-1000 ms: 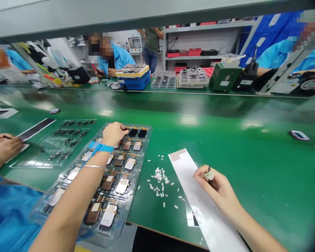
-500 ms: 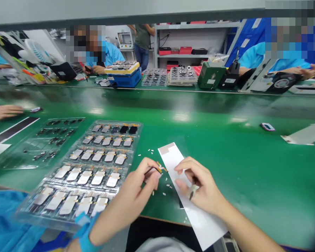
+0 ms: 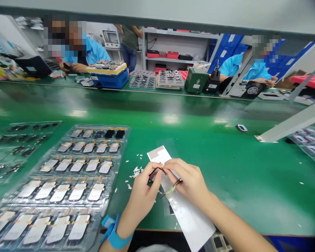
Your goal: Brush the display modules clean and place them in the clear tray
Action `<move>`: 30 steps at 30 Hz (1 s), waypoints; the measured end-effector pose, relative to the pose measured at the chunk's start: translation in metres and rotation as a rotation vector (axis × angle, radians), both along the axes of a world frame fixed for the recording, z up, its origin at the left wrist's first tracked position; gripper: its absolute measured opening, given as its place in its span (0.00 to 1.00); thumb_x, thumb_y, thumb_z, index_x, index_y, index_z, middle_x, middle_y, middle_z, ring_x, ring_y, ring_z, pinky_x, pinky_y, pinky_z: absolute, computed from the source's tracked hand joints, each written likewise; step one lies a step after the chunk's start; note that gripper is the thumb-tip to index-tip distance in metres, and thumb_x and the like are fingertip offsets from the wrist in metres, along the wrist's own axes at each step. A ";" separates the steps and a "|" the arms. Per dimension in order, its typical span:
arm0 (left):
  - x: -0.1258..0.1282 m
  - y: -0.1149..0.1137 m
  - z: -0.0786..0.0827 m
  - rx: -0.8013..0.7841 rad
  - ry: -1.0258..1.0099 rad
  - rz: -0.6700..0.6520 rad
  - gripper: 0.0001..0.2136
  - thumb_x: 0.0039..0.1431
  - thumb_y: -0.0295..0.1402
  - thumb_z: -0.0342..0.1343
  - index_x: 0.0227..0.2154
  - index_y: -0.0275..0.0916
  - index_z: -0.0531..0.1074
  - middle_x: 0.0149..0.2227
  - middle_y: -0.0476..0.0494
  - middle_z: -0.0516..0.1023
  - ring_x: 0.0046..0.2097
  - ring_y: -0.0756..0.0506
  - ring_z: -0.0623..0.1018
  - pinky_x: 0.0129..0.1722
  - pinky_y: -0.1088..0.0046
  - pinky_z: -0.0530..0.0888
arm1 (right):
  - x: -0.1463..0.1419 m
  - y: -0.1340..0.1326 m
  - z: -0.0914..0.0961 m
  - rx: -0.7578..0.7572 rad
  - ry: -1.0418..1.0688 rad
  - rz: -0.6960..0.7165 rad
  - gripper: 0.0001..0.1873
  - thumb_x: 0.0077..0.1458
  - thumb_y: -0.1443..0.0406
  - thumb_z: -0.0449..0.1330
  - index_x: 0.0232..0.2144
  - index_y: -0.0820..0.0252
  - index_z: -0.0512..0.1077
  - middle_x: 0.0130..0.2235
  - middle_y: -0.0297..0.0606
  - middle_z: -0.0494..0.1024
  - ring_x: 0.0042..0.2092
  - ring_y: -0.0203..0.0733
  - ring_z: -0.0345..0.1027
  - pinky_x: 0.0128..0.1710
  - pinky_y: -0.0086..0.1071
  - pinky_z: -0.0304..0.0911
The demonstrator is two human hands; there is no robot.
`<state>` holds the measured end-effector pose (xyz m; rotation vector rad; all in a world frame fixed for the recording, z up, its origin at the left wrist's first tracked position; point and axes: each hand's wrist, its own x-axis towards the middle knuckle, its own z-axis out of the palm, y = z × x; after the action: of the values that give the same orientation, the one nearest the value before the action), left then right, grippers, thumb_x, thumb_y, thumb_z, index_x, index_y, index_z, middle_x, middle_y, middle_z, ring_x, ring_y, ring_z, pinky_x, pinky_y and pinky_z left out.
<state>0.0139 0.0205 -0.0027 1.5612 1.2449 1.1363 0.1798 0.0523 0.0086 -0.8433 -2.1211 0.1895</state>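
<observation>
Lower centre, our left hand (image 3: 143,190) pinches one module (image 3: 155,170); our right hand (image 3: 190,182) keeps its grip closed on tweezers (image 3: 173,187) — tray (image 3: 123,154) at left: pale modules, two dark.

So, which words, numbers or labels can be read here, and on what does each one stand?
Nothing can be read as text.
White label on the green box: too blurred.
White label on the black case at far left: too small.
White tags on the blue panels: too blurred.
Small part in the left hand, thin tool in the right hand, white strip: no print visible.
</observation>
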 end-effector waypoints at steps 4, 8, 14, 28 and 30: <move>-0.002 -0.001 0.000 0.030 0.063 0.002 0.07 0.69 0.33 0.48 0.41 0.41 0.70 0.33 0.50 0.74 0.33 0.50 0.73 0.36 0.76 0.68 | 0.000 -0.002 -0.002 0.046 -0.099 -0.027 0.07 0.64 0.72 0.55 0.42 0.61 0.72 0.39 0.38 0.81 0.38 0.37 0.77 0.34 0.27 0.70; -0.002 -0.002 0.001 0.053 0.133 0.001 0.07 0.69 0.32 0.48 0.41 0.41 0.71 0.33 0.50 0.76 0.35 0.49 0.76 0.37 0.76 0.69 | 0.000 -0.005 -0.005 0.051 -0.133 -0.040 0.07 0.65 0.72 0.54 0.42 0.62 0.71 0.39 0.39 0.81 0.36 0.37 0.77 0.32 0.28 0.69; 0.001 -0.005 -0.002 0.082 0.195 0.010 0.06 0.69 0.32 0.49 0.40 0.42 0.71 0.35 0.51 0.78 0.35 0.50 0.77 0.37 0.77 0.70 | -0.004 -0.006 -0.009 0.042 -0.141 -0.077 0.07 0.64 0.73 0.52 0.38 0.62 0.70 0.34 0.39 0.78 0.32 0.36 0.74 0.30 0.28 0.66; -0.011 -0.007 -0.005 0.012 -0.251 0.426 0.07 0.68 0.38 0.52 0.40 0.42 0.63 0.28 0.52 0.77 0.25 0.52 0.71 0.26 0.79 0.67 | -0.008 0.023 -0.006 -0.878 0.181 0.119 0.10 0.46 0.76 0.57 0.26 0.59 0.75 0.32 0.34 0.80 0.34 0.37 0.73 0.37 0.29 0.65; -0.009 -0.008 -0.006 -0.007 -0.274 0.365 0.07 0.68 0.39 0.52 0.40 0.42 0.62 0.28 0.51 0.77 0.25 0.52 0.69 0.26 0.79 0.66 | -0.008 0.024 -0.010 -0.908 0.220 0.124 0.10 0.46 0.75 0.56 0.25 0.60 0.75 0.32 0.35 0.80 0.35 0.37 0.73 0.38 0.29 0.65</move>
<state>0.0045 0.0130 -0.0083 1.1504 1.3735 1.5173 0.1715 0.0767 -0.0011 -1.1143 -1.8393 1.3138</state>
